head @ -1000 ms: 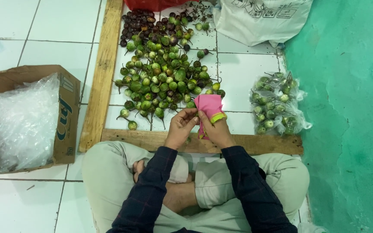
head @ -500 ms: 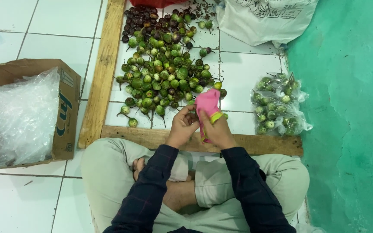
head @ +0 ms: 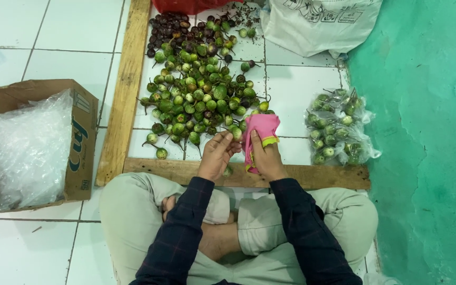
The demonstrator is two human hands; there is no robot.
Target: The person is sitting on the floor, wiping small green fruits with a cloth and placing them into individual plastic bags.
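Left hand [head: 216, 156] pinches a small round glossy green fruit [head: 236, 133]; right hand [head: 268, 159] grips a soft crumpled pink cloth [head: 260, 129].

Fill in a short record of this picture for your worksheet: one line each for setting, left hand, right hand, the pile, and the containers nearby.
Setting: person sitting cross-legged on a white tiled floor beside a green wall
Left hand: left hand holds one small green round fruit at its fingertips
Right hand: right hand holds a pink cloth against that fruit
Pile: heap of green fruits, darker ones at the far end, inside a wooden frame
Containers: clear bags of fruits on the right; cardboard box with clear plastic bags on the left; white sack beyond
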